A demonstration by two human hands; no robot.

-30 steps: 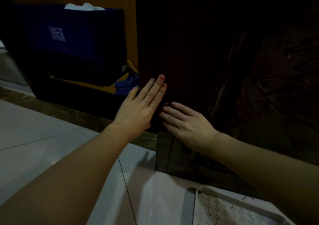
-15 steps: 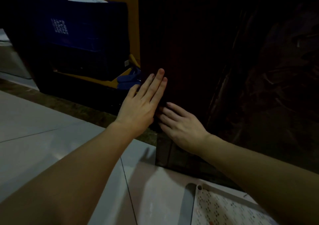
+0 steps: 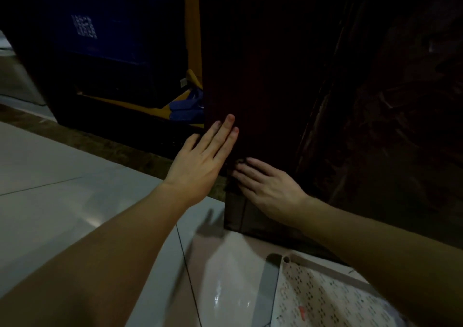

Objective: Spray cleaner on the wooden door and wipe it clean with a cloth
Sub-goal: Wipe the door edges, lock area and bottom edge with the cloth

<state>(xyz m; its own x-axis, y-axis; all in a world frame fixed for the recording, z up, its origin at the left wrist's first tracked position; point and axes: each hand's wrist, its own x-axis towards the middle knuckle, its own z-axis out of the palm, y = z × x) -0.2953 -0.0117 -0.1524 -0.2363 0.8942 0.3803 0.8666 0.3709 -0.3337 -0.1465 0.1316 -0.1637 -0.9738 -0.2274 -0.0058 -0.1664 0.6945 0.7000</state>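
Dark wooden door [image 3: 263, 71] stands upright, long axis vertical, narrow edge facing the camera, bottom just above the glossy pale floor tiles [image 3: 75, 214]. Surface dark, smooth, faint grain. Left hand [image 3: 200, 166] flat, fingers straight against the door's edge. Right hand [image 3: 270, 189] spread flat low on the door face; cloth not discernible under it. Dark blue bag [image 3: 112, 33] behind.

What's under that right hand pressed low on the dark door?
The right hand lies flat on the wooden door near its edge. Something small and dark shows at its fingertips, perhaps a cloth, too dim to tell. Whatever lies under the palm is covered.
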